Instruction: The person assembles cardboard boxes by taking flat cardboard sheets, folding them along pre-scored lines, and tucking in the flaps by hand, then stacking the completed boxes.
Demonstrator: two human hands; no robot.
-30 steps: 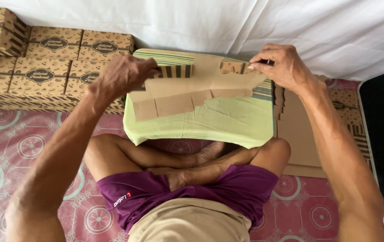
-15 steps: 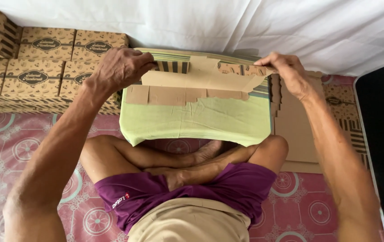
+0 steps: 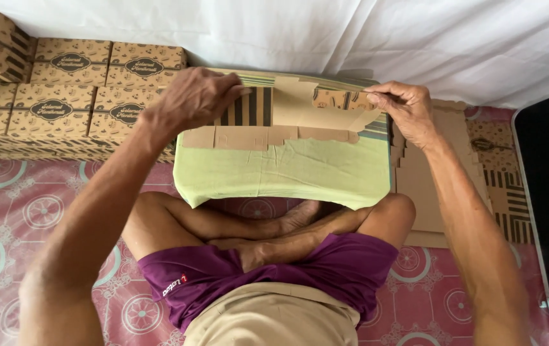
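Flat brown cardboard box blank (image 3: 300,112), partly striped and printed, sits at upper centre of the frame on a light green cloth-covered board (image 3: 287,173), its long axis running left to right, one flap raised. Left hand (image 3: 191,99) pinches the blank's left end with fingers closed on it; right hand (image 3: 406,109) grips the right end the same way. Closed, folded printed cardboard boxes (image 3: 69,83) stack at upper left; their contents are hidden. More flat brown cardboard blanks (image 3: 441,173) pile at right.
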